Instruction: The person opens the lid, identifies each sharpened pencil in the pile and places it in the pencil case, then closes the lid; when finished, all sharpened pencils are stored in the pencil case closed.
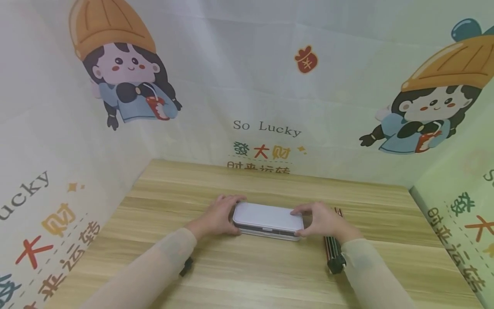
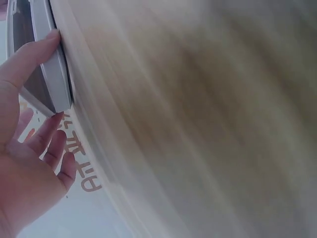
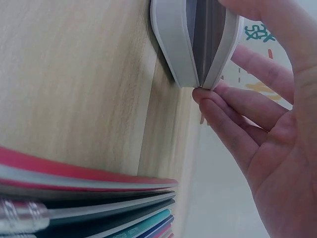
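Observation:
A white pencil case point(image 1: 266, 216) lies on the wooden table, its hinged lid raised a little above the lower half. My left hand point(image 1: 218, 216) holds its left end. In the left wrist view, the thumb of that left hand point(image 2: 29, 144) is on the front of the case point(image 2: 58, 82), with fingers by the back edge. At the right end my right hand point(image 1: 322, 221) grips the case between thumb and fingers. The right wrist view shows the right hand point(image 3: 267, 119) with fingertips at the hinge of the case point(image 3: 173, 47) and the thumb on the lid.
Several pencils or pens point(image 1: 330, 245) lie bundled under my right forearm; a red one point(image 3: 89, 173) shows near that wrist. A small black object point(image 1: 186, 267) is partly hidden by my left sleeve. A printed cloth point(image 1: 266, 98) hangs behind the table point(image 1: 247, 274).

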Demonstrator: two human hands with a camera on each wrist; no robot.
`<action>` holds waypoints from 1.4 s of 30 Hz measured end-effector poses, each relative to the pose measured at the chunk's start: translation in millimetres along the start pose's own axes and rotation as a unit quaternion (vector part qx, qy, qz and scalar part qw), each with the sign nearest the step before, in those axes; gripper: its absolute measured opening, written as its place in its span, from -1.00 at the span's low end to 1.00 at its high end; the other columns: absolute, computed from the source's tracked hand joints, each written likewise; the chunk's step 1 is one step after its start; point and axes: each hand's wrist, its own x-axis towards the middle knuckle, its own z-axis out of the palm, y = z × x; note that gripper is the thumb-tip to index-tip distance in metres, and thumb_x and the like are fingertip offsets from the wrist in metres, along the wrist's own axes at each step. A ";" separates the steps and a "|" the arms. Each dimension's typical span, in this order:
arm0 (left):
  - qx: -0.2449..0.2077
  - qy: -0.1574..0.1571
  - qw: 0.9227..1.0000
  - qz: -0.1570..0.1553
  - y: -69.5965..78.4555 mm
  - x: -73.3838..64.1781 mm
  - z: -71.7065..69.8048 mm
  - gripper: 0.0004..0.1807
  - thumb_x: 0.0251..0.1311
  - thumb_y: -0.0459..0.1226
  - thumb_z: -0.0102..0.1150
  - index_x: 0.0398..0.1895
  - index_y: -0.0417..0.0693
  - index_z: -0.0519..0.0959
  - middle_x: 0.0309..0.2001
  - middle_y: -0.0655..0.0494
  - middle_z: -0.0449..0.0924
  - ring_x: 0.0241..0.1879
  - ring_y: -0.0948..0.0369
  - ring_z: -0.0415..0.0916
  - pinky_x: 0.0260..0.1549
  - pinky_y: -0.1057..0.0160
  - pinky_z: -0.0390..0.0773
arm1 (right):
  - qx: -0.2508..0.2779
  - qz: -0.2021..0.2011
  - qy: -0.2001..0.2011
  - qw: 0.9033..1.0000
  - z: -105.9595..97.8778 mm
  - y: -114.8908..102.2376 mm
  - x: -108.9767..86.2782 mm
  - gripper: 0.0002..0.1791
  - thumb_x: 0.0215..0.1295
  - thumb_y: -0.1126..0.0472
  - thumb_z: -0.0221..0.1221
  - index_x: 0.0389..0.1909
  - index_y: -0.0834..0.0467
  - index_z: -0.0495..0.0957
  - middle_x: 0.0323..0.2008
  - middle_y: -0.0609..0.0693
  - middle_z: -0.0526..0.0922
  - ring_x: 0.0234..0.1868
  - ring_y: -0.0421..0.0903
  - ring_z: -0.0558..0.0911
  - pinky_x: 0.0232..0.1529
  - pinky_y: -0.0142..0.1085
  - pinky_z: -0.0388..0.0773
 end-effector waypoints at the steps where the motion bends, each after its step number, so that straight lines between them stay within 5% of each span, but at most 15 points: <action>1: -0.009 0.002 1.000 -0.004 -0.6 -0.3 -0.7 0.15 -0.30 -0.15 0.74 0.50 0.00 0.35 0.37 0.02 0.52 0.25 0.00 0.35 0.34 -0.12 0.39 | -0.001 -0.002 0.001 1.000 -0.2 -0.4 0.2 -0.40 -0.07 0.03 0.59 0.05 0.11 0.73 0.10 0.08 0.76 0.20 0.12 0.68 0.28 0.09 0.58; 9: -0.078 0.009 0.996 -0.038 -6.4 -2.1 -3.0 0.20 -0.29 -0.13 0.75 0.54 0.01 0.28 0.34 -0.04 0.53 0.33 -0.03 0.36 0.42 -0.16 0.34 | 0.012 -0.006 -0.004 1.000 -3.1 2.6 1.5 -0.41 -0.01 0.02 0.56 0.09 0.12 0.70 0.15 0.13 0.72 0.23 0.17 0.65 0.30 0.11 0.56; 23: -0.139 0.017 0.988 -0.059 -10.0 -6.6 1.5 0.13 -0.32 -0.15 0.76 0.41 -0.16 0.33 0.26 -0.13 0.52 0.20 -0.05 0.45 0.31 -0.10 0.49 | 0.085 0.035 0.003 0.996 -7.5 6.3 2.5 -0.49 0.50 -0.08 0.17 0.28 0.15 0.59 0.27 0.17 0.64 0.32 0.19 0.59 0.40 0.14 0.46; 31: -0.167 0.020 0.984 -0.067 -9.0 -8.1 4.1 0.02 -0.30 -0.19 0.75 0.27 -0.13 0.31 0.25 -0.07 0.49 0.25 -0.04 0.39 0.35 -0.10 0.43 | 0.098 0.079 0.084 0.988 -6.3 9.1 8.5 -0.49 0.53 -0.15 0.10 0.13 0.18 0.66 0.04 0.11 0.76 0.10 0.08 0.69 0.17 0.04 0.65; 37: -0.146 0.018 0.988 -0.056 -7.2 -9.5 2.9 -0.05 -0.25 -0.17 0.73 0.27 -0.12 0.40 0.24 -0.02 0.51 0.25 -0.01 0.37 0.39 -0.11 0.39 | 0.151 0.079 0.178 0.969 -3.9 7.6 13.1 -0.62 0.50 0.00 0.20 0.05 0.23 0.68 -0.14 0.15 0.80 -0.11 0.09 0.77 -0.12 -0.27 0.70; 42: -0.139 0.020 0.989 -0.049 -5.9 -9.7 2.7 -0.03 -0.23 -0.18 0.72 0.32 -0.17 0.40 0.28 -0.06 0.53 0.27 -0.05 0.37 0.41 -0.13 0.36 | 0.150 0.079 0.218 0.961 -4.0 4.3 15.4 -0.69 0.49 0.10 0.22 0.05 0.23 0.68 -0.10 0.18 0.80 -0.09 0.11 0.77 -0.13 -0.34 0.70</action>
